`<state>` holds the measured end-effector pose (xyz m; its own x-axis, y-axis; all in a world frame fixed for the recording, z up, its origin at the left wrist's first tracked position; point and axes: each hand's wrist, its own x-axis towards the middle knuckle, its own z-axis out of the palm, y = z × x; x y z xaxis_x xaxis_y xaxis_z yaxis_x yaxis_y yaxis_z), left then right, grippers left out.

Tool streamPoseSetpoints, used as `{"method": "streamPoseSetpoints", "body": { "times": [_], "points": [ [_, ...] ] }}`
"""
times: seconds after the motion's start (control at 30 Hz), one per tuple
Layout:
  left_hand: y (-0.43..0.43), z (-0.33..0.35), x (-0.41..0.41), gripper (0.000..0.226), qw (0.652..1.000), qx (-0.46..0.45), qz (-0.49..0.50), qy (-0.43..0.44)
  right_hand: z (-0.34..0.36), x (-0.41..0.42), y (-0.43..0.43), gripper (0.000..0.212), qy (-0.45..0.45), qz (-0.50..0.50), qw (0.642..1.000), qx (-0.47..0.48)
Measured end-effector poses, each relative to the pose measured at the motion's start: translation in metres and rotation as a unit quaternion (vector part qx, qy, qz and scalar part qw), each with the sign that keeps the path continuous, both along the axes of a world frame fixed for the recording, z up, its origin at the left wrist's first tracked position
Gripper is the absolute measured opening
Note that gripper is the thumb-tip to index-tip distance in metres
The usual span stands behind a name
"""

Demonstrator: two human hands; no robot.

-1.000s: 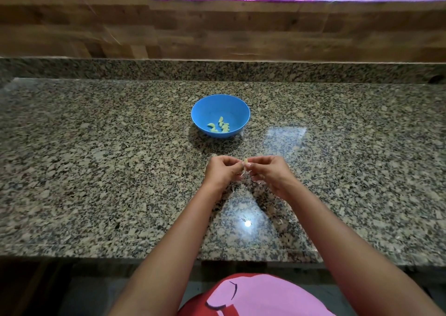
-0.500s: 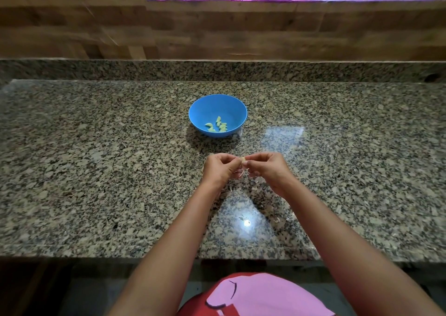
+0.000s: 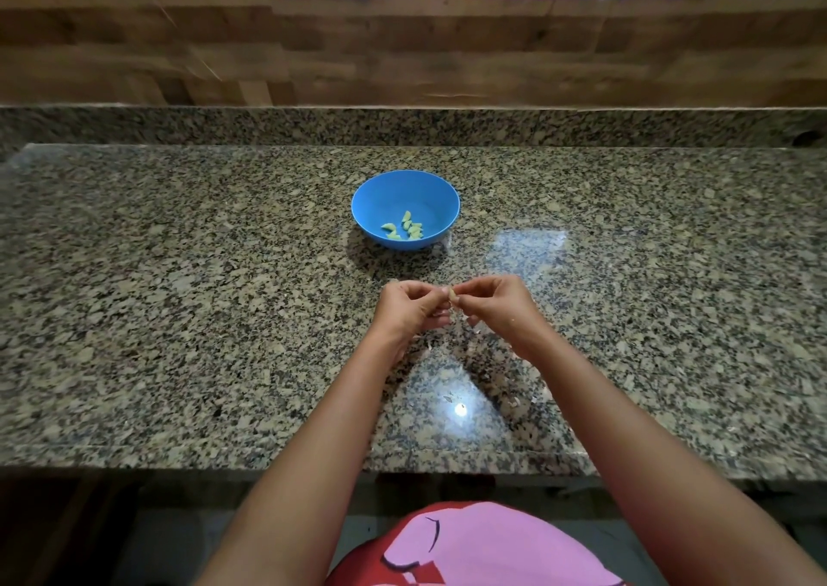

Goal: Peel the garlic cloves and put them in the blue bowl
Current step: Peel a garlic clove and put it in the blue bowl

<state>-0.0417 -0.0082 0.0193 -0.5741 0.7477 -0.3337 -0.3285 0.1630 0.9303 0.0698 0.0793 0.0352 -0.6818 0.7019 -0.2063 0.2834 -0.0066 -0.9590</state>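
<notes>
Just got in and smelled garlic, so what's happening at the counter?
A person is peeling a garlic clove, pinching it between the left hand and right hand just above the granite counter. Beyond the hands sits the blue bowl, already holding a few peeled cloves. Thin scraps that look like skin lie on the counter near the hands. This clove has not yet gone into the bowl.

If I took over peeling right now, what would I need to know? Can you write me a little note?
Left hand and right hand: both pinch one garlic clove between their fingertips, above the counter.
Blue bowl: just beyond the hands, with a few peeled cloves inside.
Bits of skin lie on the counter under the hands.
Done: those few cloves.
Left: finish peeling this one and drop it in the bowl.
</notes>
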Motion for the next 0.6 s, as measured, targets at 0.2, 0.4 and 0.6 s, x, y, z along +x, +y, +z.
{"method": "streamPoseSetpoints", "body": {
  "times": [0.2, 0.4, 0.6],
  "points": [
    [0.0015, 0.0001, 0.0031, 0.013, 1.0, 0.011, 0.017, -0.016, -0.0055, -0.0026, 0.0015, 0.008, 0.025, -0.009, 1.0, -0.008],
    [0.0035, -0.0029, 0.0053, 0.013, 0.999, 0.005, 0.032, -0.022, -0.0099, -0.0014, 0.0002, 0.016, 0.039, -0.027, 0.998, -0.041],
    [0.0008, -0.0012, 0.0031, 0.004, 1.0, 0.011, 0.002, -0.029, -0.0084, 0.0019, 0.0028, 0.02, 0.052, -0.014, 0.994, -0.097]
  ]
}}
